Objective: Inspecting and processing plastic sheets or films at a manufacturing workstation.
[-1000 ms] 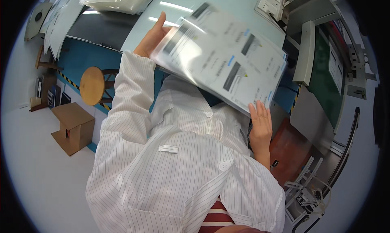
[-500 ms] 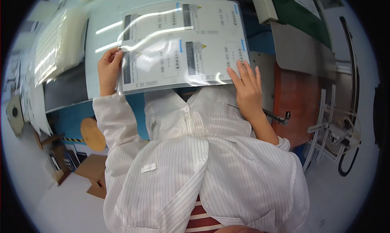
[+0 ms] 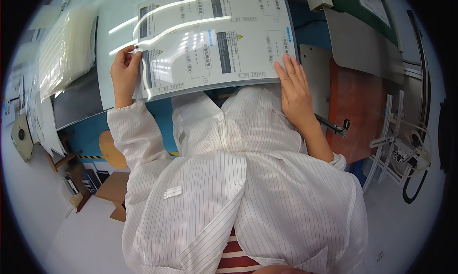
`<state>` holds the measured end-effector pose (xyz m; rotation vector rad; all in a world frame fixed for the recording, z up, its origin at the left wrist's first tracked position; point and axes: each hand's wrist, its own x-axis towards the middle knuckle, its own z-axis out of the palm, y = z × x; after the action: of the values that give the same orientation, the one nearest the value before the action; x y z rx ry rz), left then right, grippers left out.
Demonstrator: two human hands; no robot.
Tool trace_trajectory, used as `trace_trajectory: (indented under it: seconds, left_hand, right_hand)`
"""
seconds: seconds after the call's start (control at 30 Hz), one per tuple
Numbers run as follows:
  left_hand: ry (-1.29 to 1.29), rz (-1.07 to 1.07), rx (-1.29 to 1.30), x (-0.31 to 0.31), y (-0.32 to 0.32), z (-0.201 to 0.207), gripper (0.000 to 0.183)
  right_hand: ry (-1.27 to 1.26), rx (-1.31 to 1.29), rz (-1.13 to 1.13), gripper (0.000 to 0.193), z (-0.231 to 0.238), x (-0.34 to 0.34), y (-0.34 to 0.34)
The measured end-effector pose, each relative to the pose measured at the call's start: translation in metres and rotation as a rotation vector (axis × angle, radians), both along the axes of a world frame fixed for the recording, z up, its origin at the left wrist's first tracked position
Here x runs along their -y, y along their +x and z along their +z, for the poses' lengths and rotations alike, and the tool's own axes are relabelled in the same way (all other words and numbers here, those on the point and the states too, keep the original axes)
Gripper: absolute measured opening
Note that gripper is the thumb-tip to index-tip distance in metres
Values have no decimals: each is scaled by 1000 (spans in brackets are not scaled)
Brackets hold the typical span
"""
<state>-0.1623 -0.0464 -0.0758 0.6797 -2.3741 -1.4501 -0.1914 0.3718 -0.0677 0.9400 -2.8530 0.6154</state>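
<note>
A large glossy sheet (image 3: 195, 66) printed with several repeated panels of black text, blue marks and yellow warning triangles lies on the light table, its near edge reaching past the table's front. At the sheet's left edge, my left hand (image 3: 125, 76) is closed, with thumb and fingertips pinching that edge. My right hand (image 3: 298, 95) rests along the right edge near the closer corner, fingers stretched out and lying flat, not wrapped round anything. Bright light reflections streak the sheet's surface. Whether it is one sheet or a stack, I cannot tell.
Left on the table (image 3: 112, 21) sits a pile of clear-wrapped, pale ribbed sheets (image 3: 67, 54). A grey metal plate (image 3: 365, 47) and an orange-brown panel (image 3: 355, 107) stand right. Below are a round wooden stool (image 3: 112, 149), a cardboard box (image 3: 114, 193) and an aluminium frame (image 3: 389, 145).
The printed sheet has slid a little farther from my body, its right side more than its left. Both hands have moved forward with it, keeping their places at its edges.
</note>
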Motion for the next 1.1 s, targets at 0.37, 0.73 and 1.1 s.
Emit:
trace_trajectory:
  seconds: [0.37,0.73,1.1]
  left_hand:
    - [-330,-60,18,2,-3,2,36]
    - [-17,162,-262,1,5,-10,22]
    - [-92,175,-230,-2,-2,-14,21]
  right_hand:
    - [-541,264,-262,30,24,-27,-41]
    - [-1116,221,-902,42,-17,-149,-145]
    - [-1101,120,-766,39,-22,-134,-137]
